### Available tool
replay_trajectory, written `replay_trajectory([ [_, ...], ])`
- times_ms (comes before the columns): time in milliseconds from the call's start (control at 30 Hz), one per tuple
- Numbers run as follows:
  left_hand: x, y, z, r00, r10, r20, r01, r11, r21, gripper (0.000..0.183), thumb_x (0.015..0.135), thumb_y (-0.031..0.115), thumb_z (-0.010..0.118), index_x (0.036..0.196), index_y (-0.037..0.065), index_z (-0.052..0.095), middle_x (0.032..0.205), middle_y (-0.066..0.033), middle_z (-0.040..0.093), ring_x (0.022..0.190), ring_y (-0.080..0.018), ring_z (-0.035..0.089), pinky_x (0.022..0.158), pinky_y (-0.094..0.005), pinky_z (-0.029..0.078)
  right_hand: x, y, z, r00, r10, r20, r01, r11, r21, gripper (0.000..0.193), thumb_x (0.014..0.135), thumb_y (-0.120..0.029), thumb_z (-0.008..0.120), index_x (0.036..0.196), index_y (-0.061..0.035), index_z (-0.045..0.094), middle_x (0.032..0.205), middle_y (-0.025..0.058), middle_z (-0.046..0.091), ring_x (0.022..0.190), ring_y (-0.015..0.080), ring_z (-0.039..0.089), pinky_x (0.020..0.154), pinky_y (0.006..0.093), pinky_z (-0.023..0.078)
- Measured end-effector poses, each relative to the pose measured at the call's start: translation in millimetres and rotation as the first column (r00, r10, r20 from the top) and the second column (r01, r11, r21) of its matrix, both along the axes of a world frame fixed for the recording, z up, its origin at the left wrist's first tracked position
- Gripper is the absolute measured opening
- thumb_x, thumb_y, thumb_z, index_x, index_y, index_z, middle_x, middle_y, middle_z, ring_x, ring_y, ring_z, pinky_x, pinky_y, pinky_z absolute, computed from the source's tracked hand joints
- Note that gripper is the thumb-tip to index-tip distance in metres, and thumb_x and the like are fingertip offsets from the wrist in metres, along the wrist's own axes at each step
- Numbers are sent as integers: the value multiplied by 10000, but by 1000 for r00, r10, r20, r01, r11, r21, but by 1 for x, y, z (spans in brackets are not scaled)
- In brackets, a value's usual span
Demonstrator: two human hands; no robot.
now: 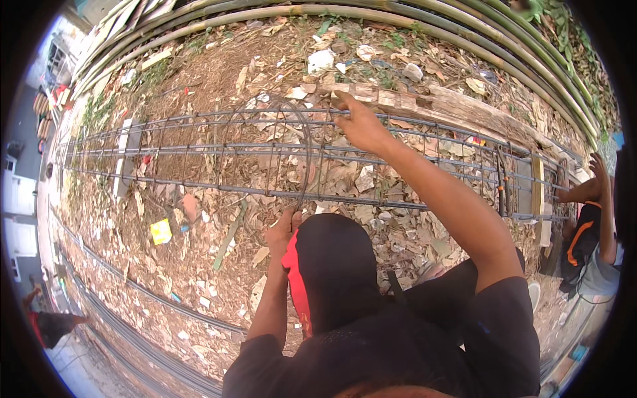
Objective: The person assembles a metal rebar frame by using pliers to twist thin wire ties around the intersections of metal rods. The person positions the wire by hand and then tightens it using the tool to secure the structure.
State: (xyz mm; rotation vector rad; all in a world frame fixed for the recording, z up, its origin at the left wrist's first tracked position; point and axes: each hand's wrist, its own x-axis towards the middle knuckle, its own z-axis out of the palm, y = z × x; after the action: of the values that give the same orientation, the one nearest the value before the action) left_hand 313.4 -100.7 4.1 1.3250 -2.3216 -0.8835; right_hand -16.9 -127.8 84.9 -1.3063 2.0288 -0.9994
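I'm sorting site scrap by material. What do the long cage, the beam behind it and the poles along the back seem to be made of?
The cage: steel bars, dull grey with brownish patches that look like rust, long thin rods tied through loops. The beam: rough wood, pale, weathered, with splintered grain. The poles: probably bamboo, yellow-green, round and smooth. The right hand rests on the cage's top bar.

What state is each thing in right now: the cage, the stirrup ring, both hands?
Rebar cage: lying on its side along the ground.
Stirrup ring: upright around the bars.
Left hand: gripping the near lower bar.
Right hand: resting on a far upper bar.
Wooden plank: flat behind the cage.
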Motion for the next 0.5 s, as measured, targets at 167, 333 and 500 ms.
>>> replay_trajectory([
  [167,-9,4,3,989,41,-145,-26,994,110,286,1089,360,559,1105,94,663,715,-161,662,630,-382,659,565,-469,474,2,-25,-2,981,-73,179,63,996,59,714,1012,-156,634,1650,-153,314,1470,194,569,1251,308,614,1022,410,505],
  [333,-2,5,0,993,3,-122,-9,999,-48,254,1069,366,584,1073,120,652,731,-162,680,640,-382,675,558,-473,487,8,-29,3,685,405,-605,-238,910,339,418,988,-294,636,1377,-143,652,1277,189,656,1233,360,628,1071,507,486],
  [500,4,-1,-4,999,29,-40,-30,999,-12,224,1064,326,582,1078,117,659,761,-162,696,655,-409,674,564,-498,502,-38,-12,52,625,280,-729,-114,956,270,315,1024,-383,606,1145,-125,738,1171,126,676,1151,331,658,1017,503,506],
])
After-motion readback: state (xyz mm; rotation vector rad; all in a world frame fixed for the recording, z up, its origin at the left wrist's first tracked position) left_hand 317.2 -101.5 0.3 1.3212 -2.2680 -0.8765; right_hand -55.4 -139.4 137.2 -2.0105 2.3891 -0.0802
